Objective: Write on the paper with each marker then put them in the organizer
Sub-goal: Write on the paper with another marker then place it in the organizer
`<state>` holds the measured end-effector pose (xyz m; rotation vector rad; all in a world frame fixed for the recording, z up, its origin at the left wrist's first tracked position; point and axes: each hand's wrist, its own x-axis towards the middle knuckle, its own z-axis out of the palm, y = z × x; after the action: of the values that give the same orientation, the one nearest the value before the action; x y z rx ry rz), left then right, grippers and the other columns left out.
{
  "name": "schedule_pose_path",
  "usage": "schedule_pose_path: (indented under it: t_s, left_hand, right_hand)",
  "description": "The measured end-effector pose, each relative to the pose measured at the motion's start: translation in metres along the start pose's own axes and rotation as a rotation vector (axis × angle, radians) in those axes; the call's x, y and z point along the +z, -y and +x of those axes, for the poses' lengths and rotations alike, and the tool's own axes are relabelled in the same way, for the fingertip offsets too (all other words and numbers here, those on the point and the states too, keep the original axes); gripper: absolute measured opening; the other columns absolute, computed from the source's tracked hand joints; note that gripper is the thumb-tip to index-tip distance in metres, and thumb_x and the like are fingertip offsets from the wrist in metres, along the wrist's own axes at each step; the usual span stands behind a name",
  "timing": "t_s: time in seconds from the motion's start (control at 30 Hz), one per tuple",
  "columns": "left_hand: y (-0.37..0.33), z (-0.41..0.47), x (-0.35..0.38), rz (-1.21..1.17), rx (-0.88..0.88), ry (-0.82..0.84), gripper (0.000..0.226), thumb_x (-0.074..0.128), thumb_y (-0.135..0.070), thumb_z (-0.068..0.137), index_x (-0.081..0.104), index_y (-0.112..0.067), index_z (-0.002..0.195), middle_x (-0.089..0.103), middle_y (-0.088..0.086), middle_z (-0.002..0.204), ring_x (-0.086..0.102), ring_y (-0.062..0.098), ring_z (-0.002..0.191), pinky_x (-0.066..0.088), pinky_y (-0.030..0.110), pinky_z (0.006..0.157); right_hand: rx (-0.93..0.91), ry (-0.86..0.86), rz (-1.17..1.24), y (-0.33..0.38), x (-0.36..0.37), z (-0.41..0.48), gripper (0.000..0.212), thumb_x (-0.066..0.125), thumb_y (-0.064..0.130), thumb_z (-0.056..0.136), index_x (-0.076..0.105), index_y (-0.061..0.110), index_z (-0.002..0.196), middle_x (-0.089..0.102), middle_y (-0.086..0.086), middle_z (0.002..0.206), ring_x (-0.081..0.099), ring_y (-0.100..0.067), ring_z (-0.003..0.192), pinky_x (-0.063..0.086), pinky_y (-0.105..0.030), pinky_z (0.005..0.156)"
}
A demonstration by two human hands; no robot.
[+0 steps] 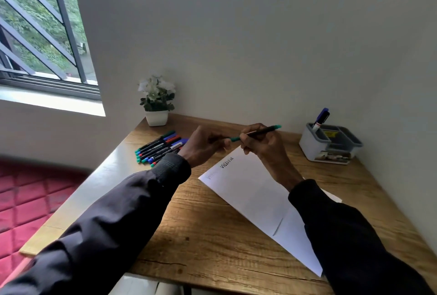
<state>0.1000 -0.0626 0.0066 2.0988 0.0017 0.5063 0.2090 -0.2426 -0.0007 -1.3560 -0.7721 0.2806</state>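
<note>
My right hand (262, 145) grips a green marker (264, 131) above the top edge of the paper (250, 190), which lies on the table (208, 235). My left hand (203, 145) curls beside the marker's near end; I cannot tell whether it pinches it. Spare markers (160, 147) lie to the left, and the organizer (312, 148) stands to the right.

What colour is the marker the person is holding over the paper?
The marker has a black barrel and green ends, seen in the head view.
</note>
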Motion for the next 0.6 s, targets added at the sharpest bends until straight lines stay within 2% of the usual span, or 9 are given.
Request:
schedule_pose_path:
  t_s: [0.07,0.17,0.3,0.37,0.43,0.5,0.6]
  left_hand:
    - [-0.005,0.002,0.002,0.021,0.028,0.021,0.016,0.066,-0.020,0.095,0.074,-0.025,0.082,0.073,-0.002,0.077,0.072,0.018,0.074,0.061,0.031,0.070]
    - [-0.008,0.003,0.005,0.023,0.070,0.023,0.012,0.065,-0.018,0.095,0.074,-0.019,0.087,0.072,-0.003,0.077,0.070,0.010,0.071,0.057,0.023,0.065]
    - [-0.006,0.005,0.007,-0.001,0.121,0.011,0.013,0.068,-0.019,0.091,0.076,-0.012,0.099,0.076,0.004,0.089,0.073,0.016,0.079,0.062,0.039,0.073]
    - [-0.007,0.006,0.006,0.011,0.118,0.014,0.016,0.068,-0.018,0.091,0.076,-0.010,0.102,0.076,0.004,0.092,0.073,0.016,0.081,0.062,0.041,0.076]
    - [-0.008,0.009,0.004,0.006,0.108,0.030,0.018,0.067,-0.018,0.092,0.075,-0.009,0.105,0.076,0.005,0.095,0.073,0.017,0.086,0.062,0.039,0.079]
    - [-0.008,0.011,0.001,-0.008,0.089,0.058,0.018,0.067,-0.014,0.092,0.075,-0.006,0.107,0.076,0.006,0.097,0.072,0.017,0.087,0.061,0.033,0.079]
    - [-0.009,0.012,0.000,-0.032,0.080,0.075,0.013,0.066,-0.006,0.092,0.076,-0.005,0.101,0.076,0.005,0.090,0.071,0.015,0.082,0.059,0.024,0.076]
  right_hand:
    - [-0.007,-0.001,0.003,0.002,-0.002,-0.001,0.007,0.075,0.005,0.092,0.070,0.000,0.094,0.065,-0.019,0.075,0.060,-0.030,0.066,0.052,-0.035,0.060]
    - [-0.008,-0.038,0.000,0.005,-0.002,-0.003,0.015,0.079,0.012,0.088,0.070,0.001,0.084,0.067,-0.026,0.075,0.063,-0.032,0.062,0.052,-0.034,0.055]
    - [0.050,0.062,0.108,0.011,-0.001,-0.005,0.021,0.077,0.021,0.085,0.066,0.006,0.076,0.065,-0.026,0.077,0.063,-0.033,0.063,0.051,-0.032,0.054]
    - [0.092,0.116,0.148,0.012,-0.001,-0.005,0.024,0.073,0.024,0.091,0.064,0.005,0.080,0.063,-0.025,0.076,0.061,-0.032,0.061,0.049,-0.031,0.052]
    - [0.098,0.138,0.154,0.011,-0.003,-0.003,0.019,0.065,0.018,0.099,0.068,0.003,0.088,0.065,-0.024,0.076,0.062,-0.031,0.059,0.048,-0.029,0.052]
    - [0.078,0.156,0.124,0.011,-0.005,-0.001,0.019,0.057,0.009,0.103,0.070,-0.001,0.093,0.066,-0.026,0.077,0.064,-0.030,0.060,0.050,-0.028,0.054]
    - [0.045,0.220,0.088,0.014,-0.008,0.002,0.023,0.053,0.005,0.104,0.072,-0.003,0.095,0.069,-0.027,0.079,0.067,-0.031,0.064,0.053,-0.029,0.058]
